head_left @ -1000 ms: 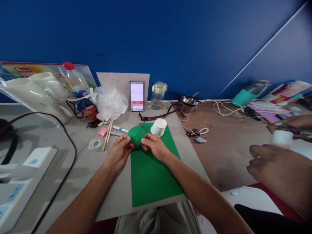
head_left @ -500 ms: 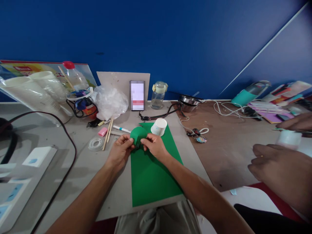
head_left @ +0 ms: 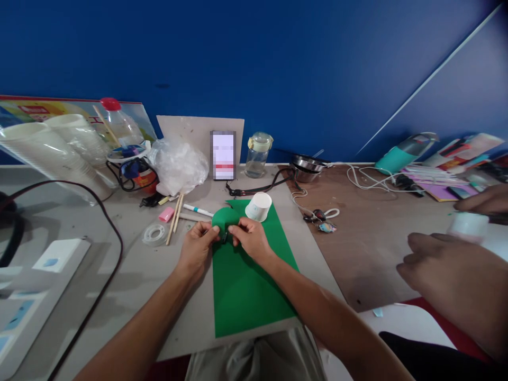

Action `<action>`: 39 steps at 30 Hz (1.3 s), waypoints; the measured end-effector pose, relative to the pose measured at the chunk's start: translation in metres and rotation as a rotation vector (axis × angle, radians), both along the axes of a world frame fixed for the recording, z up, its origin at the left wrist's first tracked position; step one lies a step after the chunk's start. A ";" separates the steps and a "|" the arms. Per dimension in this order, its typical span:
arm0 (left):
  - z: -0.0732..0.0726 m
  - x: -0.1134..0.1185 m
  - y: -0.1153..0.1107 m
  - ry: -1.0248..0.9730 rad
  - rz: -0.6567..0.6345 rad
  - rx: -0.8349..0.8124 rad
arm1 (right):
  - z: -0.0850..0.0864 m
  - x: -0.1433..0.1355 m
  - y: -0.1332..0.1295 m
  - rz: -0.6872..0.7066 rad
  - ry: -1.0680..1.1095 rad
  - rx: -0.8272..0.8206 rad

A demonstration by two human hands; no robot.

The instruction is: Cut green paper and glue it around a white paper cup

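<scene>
Head view, hands [head_left: 197, 247] half-hiding green paper piece [head_left: 223, 218]

Both hands met over the far end of a green paper sheet [head_left: 248, 286] on the table [head_left: 130, 275]. The left hand [head_left: 196, 248] and right hand [head_left: 250, 241] pinched a curled green paper piece [head_left: 224, 218] between them. A white paper cup [head_left: 258, 207] lay tipped just beyond. A tape roll [head_left: 154, 234] sat left.
</scene>
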State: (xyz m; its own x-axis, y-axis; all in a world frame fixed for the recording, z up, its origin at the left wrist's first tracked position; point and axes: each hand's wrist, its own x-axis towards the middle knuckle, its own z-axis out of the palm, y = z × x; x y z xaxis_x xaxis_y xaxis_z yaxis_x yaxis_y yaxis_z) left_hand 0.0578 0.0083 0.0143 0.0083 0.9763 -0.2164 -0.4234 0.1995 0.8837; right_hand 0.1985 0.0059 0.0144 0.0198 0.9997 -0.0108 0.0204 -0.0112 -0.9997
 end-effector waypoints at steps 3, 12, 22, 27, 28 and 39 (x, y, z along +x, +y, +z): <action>0.001 0.001 -0.001 0.014 -0.002 0.009 | 0.000 0.000 0.000 0.004 0.011 -0.017; -0.007 0.001 -0.001 0.047 -0.041 0.047 | 0.002 -0.003 -0.004 0.024 0.057 -0.034; -0.006 -0.001 0.000 0.010 -0.120 0.063 | 0.004 -0.004 -0.003 0.083 0.186 -0.053; -0.006 0.003 -0.002 -0.002 -0.082 0.103 | 0.001 -0.008 -0.003 0.147 0.302 -0.044; -0.007 0.003 -0.002 -0.001 -0.075 0.111 | 0.000 -0.009 -0.002 0.152 0.312 -0.037; -0.001 0.006 -0.009 -0.033 -0.174 0.064 | -0.003 -0.005 -0.002 0.133 0.085 -0.007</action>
State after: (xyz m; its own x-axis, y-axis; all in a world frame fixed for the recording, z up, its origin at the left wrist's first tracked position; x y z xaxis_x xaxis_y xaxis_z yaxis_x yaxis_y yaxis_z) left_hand 0.0637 -0.0004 0.0132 0.1845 0.9713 -0.1503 -0.4160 0.2157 0.8834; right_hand 0.1930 0.0043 0.0112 -0.1140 0.9934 -0.0137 -0.0626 -0.0210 -0.9978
